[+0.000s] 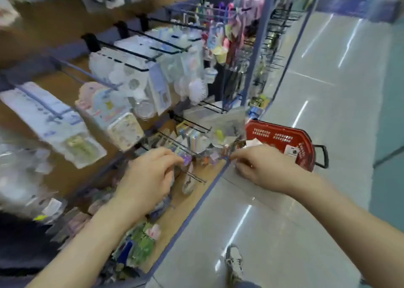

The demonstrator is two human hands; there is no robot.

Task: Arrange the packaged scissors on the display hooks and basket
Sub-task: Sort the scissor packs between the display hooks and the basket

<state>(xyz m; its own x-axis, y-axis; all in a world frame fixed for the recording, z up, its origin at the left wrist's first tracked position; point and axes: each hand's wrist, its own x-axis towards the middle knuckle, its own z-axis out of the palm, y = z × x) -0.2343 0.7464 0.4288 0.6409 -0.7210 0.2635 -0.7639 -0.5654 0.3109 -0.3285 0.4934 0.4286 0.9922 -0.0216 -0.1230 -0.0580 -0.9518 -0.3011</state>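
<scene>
The head view is blurred by motion. My left hand (148,174) reaches to a black display hook (190,175) low on the rack, its fingertips pinching a small purple packaged item (187,160). My right hand (255,167) is level with it on the right, fingers curled around a clear packet at the shelf's edge; what is inside the packet is too blurred to tell. A clear packaged item (227,126) hangs just above both hands. A red shopping basket (282,141) stands on the floor behind my right hand with several packets in it.
Rows of black hooks (135,54) carry pastel packaged goods across the wooden-backed rack. More packets (140,244) lie on the bottom shelf. A blue-framed wire stand (253,47) rises at the rack's end. Grey tiled aisle floor (306,200) spreads right; my shoe (235,263) is below.
</scene>
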